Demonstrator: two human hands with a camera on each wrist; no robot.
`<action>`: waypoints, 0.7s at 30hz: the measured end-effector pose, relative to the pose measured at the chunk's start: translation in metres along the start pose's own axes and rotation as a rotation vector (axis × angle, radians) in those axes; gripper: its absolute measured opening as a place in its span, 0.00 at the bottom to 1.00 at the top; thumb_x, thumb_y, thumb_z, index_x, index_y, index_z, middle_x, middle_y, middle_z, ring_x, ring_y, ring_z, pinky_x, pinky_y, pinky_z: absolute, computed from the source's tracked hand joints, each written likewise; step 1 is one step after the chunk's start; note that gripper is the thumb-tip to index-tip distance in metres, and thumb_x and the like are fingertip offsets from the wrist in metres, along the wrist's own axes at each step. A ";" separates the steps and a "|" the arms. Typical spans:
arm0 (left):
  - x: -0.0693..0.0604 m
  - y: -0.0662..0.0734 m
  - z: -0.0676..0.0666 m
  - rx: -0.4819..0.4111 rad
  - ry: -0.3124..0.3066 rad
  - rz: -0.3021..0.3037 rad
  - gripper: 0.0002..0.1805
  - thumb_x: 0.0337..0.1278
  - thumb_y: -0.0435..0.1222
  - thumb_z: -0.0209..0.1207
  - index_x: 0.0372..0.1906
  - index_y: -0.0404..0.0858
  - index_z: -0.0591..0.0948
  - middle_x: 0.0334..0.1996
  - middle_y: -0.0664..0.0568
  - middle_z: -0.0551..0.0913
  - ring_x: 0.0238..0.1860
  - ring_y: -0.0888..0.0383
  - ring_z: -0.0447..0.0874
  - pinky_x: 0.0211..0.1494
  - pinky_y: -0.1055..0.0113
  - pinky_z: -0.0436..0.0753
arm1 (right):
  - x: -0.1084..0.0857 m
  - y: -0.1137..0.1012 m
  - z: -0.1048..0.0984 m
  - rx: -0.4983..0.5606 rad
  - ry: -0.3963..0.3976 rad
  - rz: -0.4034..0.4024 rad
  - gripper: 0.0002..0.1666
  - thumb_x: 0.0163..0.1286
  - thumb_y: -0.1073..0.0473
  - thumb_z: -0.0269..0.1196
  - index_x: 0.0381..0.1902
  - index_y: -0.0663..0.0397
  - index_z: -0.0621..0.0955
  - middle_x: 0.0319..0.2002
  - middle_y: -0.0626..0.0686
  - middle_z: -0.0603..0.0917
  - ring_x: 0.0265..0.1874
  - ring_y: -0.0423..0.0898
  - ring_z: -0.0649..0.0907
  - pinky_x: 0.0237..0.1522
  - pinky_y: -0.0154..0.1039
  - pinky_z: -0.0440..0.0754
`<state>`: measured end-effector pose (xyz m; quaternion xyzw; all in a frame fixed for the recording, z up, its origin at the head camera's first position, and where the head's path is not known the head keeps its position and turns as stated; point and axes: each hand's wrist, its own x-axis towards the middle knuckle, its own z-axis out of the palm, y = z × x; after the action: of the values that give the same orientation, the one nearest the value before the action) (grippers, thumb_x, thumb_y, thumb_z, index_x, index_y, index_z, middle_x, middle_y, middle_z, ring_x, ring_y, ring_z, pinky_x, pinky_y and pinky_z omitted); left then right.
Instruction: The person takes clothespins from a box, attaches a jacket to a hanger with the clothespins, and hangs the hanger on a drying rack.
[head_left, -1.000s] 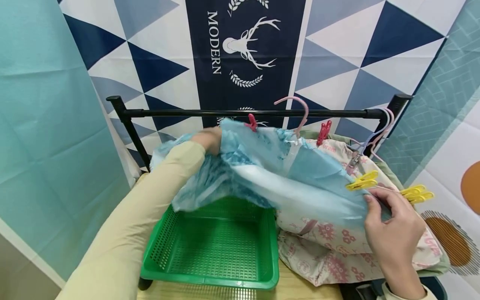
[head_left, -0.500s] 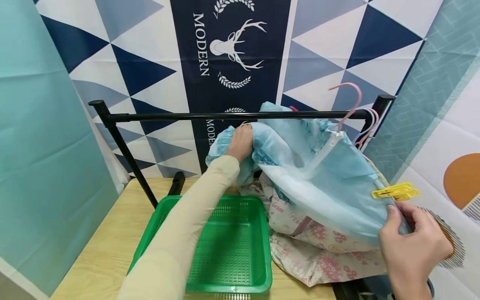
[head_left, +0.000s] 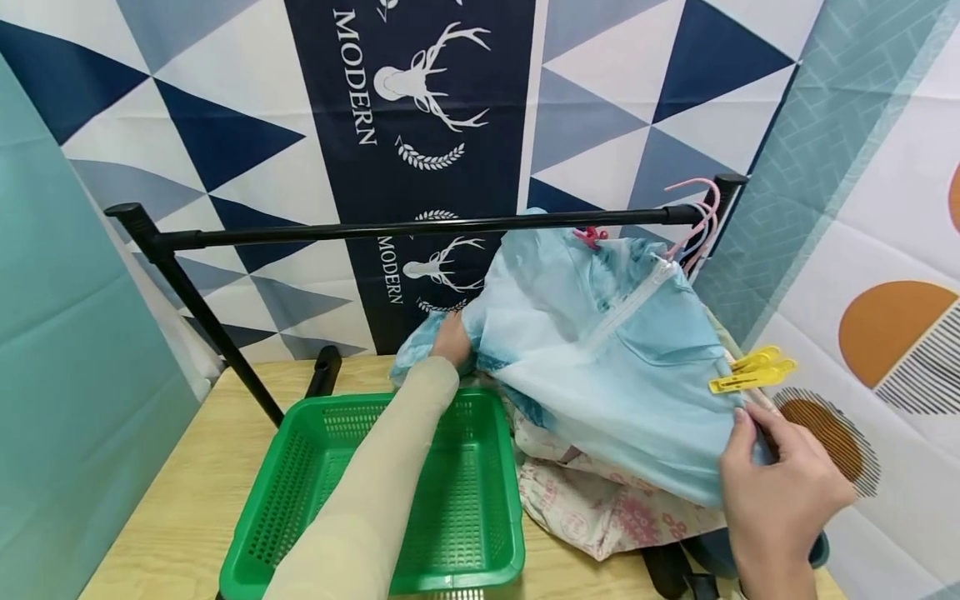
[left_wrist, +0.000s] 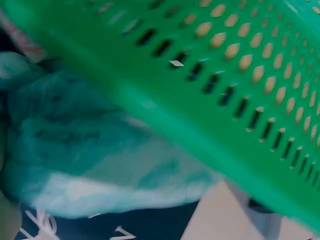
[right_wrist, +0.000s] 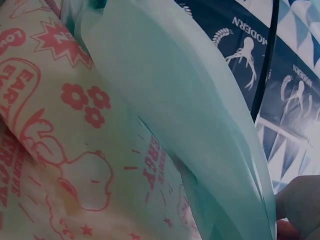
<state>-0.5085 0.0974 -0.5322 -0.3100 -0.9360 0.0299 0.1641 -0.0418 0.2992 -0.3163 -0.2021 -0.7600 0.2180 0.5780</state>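
Note:
A light blue garment (head_left: 592, 333) with a white zip hangs at a slant from a pink hanger (head_left: 701, 221) on the black rail. My left hand (head_left: 452, 340) grips its bunched left part, the fingertips hidden by cloth. In the left wrist view the blurred blue cloth (left_wrist: 100, 165) fills the lower left. At the lower right edge my right hand (head_left: 787, 475) pinches the hem between thumb and fingers. Just above it are yellow clips (head_left: 752, 371). A red clip (head_left: 590, 236) sits near the top. The right wrist view shows the cloth (right_wrist: 185, 115) stretched towards my right hand (right_wrist: 302, 207).
A green perforated basket (head_left: 457, 577) stands on the wooden table (head_left: 172, 492), under my left forearm. Pink-and-white printed cloth (head_left: 600, 517) hangs behind the blue garment. The black rail (head_left: 420, 227) crosses in front of the patterned backdrop. A dark blue container (head_left: 817, 552) stands lower right.
My left hand has come down below the rail with the cloth. The garment and its hanger now hang further right along the rail, the front spread flatter. My right hand keeps its pinch.

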 end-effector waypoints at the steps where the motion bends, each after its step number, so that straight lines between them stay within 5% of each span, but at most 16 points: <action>1: -0.005 -0.002 0.006 -0.011 0.003 0.008 0.19 0.68 0.28 0.44 0.57 0.43 0.76 0.57 0.48 0.77 0.58 0.50 0.74 0.65 0.57 0.69 | 0.000 0.000 0.001 0.002 -0.003 -0.008 0.12 0.61 0.65 0.62 0.36 0.71 0.86 0.34 0.69 0.87 0.36 0.00 0.60 0.40 0.05 0.56; 4: 0.001 -0.017 0.059 -0.016 0.049 0.047 0.17 0.66 0.30 0.43 0.52 0.44 0.78 0.51 0.51 0.82 0.52 0.52 0.77 0.60 0.59 0.69 | -0.003 0.001 0.001 0.010 -0.018 -0.027 0.12 0.61 0.65 0.62 0.35 0.71 0.86 0.32 0.70 0.86 0.38 0.00 0.61 0.42 0.05 0.57; 8: 0.026 -0.044 0.154 0.043 -0.039 0.077 0.16 0.65 0.41 0.47 0.54 0.50 0.78 0.53 0.56 0.81 0.54 0.55 0.76 0.62 0.58 0.68 | -0.008 0.001 -0.002 0.004 -0.083 -0.038 0.10 0.60 0.67 0.63 0.34 0.72 0.86 0.33 0.69 0.87 0.39 0.00 0.60 0.45 0.04 0.57; 10: 0.032 -0.055 0.184 0.067 -0.096 0.074 0.17 0.63 0.46 0.50 0.55 0.53 0.77 0.54 0.57 0.80 0.55 0.56 0.75 0.63 0.56 0.67 | -0.011 0.001 -0.004 -0.003 -0.109 -0.047 0.09 0.58 0.69 0.63 0.33 0.73 0.86 0.33 0.69 0.87 0.39 -0.01 0.59 0.45 0.04 0.56; 12: 0.028 -0.060 0.186 0.097 -0.163 0.056 0.17 0.60 0.49 0.52 0.53 0.54 0.78 0.53 0.57 0.81 0.55 0.56 0.75 0.64 0.56 0.66 | -0.012 0.000 -0.005 -0.017 -0.127 -0.058 0.09 0.57 0.70 0.63 0.33 0.73 0.86 0.33 0.69 0.87 0.39 -0.01 0.58 0.43 0.04 0.55; 14: 0.011 -0.060 0.160 0.126 -0.194 0.030 0.17 0.54 0.49 0.53 0.48 0.51 0.80 0.49 0.56 0.82 0.53 0.56 0.76 0.61 0.59 0.66 | -0.011 0.000 -0.005 -0.036 -0.139 -0.071 0.09 0.57 0.69 0.63 0.32 0.72 0.86 0.32 0.68 0.87 0.37 0.00 0.61 0.38 0.07 0.57; 17: -0.032 -0.042 0.062 0.091 -0.332 -0.039 0.21 0.53 0.52 0.56 0.49 0.46 0.81 0.51 0.51 0.83 0.54 0.53 0.77 0.60 0.61 0.68 | -0.009 0.001 -0.005 -0.067 -0.166 -0.070 0.09 0.57 0.68 0.65 0.32 0.72 0.86 0.31 0.67 0.87 0.33 0.01 0.59 0.32 0.11 0.58; 21: -0.079 -0.012 -0.080 -0.144 -0.606 -0.138 0.27 0.57 0.53 0.59 0.58 0.42 0.78 0.61 0.48 0.78 0.64 0.51 0.73 0.71 0.60 0.65 | -0.009 0.004 -0.005 -0.085 -0.187 -0.039 0.09 0.57 0.68 0.67 0.34 0.71 0.86 0.31 0.67 0.88 0.30 0.03 0.57 0.30 0.11 0.59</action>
<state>-0.4293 0.0372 -0.4776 -0.2334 -0.9608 0.0432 -0.1431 -0.0342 0.2981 -0.3245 -0.1903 -0.8229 0.1921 0.4998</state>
